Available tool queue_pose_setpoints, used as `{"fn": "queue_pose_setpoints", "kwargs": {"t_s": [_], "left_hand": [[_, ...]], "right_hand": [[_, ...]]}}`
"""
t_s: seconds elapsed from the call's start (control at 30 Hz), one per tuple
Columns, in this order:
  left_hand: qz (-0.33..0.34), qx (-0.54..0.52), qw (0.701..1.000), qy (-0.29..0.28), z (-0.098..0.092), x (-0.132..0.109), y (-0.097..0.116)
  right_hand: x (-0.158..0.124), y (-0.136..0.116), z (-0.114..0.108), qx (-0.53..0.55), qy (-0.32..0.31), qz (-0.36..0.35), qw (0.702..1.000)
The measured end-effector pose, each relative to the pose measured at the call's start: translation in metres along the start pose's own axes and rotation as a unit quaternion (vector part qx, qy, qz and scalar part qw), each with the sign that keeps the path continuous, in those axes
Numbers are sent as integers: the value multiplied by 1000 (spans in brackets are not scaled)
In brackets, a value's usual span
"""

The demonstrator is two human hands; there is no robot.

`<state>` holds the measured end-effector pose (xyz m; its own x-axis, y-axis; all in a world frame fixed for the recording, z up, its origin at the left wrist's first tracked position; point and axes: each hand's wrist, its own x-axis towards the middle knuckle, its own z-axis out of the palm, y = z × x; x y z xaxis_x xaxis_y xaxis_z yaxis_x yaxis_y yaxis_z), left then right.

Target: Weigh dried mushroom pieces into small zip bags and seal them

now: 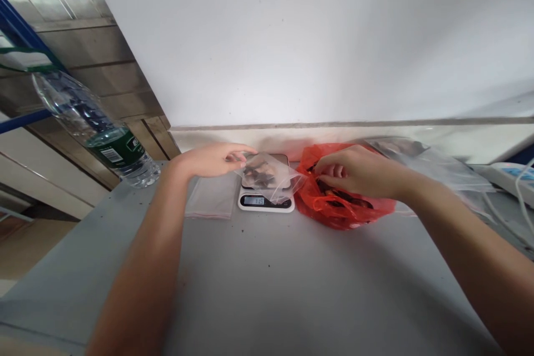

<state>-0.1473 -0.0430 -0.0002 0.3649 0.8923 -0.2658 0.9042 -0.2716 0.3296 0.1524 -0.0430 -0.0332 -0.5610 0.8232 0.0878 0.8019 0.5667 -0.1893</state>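
Observation:
A small white kitchen scale [267,207] with a lit display carries a clear zip bag [263,173] of dark and brownish pieces. At the bag's left edge is my left hand [217,158], fingers stretched out and apart, the tips touching or very near the plastic. My right hand [348,169] reaches into the mouth of a crumpled red plastic bag [346,214] just right of the scale. Its fingers are curled together among dark, dried-looking pieces [344,197]; what they pinch, if anything, is hidden.
Flat, clear zip bags [211,197] lie left of the scale. A large water bottle [95,122] stands at the table's left edge. Behind my right arm lie another filled clear bag [396,147], more plastic, a white cable [507,225] and a white device [515,178]. A white wall rises behind.

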Motion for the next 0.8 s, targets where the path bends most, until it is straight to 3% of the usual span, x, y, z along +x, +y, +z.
{"fn": "queue_pose_setpoints", "kwargs": {"t_s": [0.1, 0.43, 0.63, 0.8], "left_hand": [[17, -2, 1000, -5, 2, 2, 0], [36, -31, 999, -20, 5, 4, 9], [59, -35, 998, -14, 7, 3, 17], [41, -19, 998, -31, 5, 4, 17]], "right_hand": [[0, -6, -5, 37, -49, 8, 998], [5, 11, 6, 51, -37, -46, 997], [4, 6, 2, 80, -24, -51, 995], [2, 12, 3, 5, -86, 57, 995]]}}
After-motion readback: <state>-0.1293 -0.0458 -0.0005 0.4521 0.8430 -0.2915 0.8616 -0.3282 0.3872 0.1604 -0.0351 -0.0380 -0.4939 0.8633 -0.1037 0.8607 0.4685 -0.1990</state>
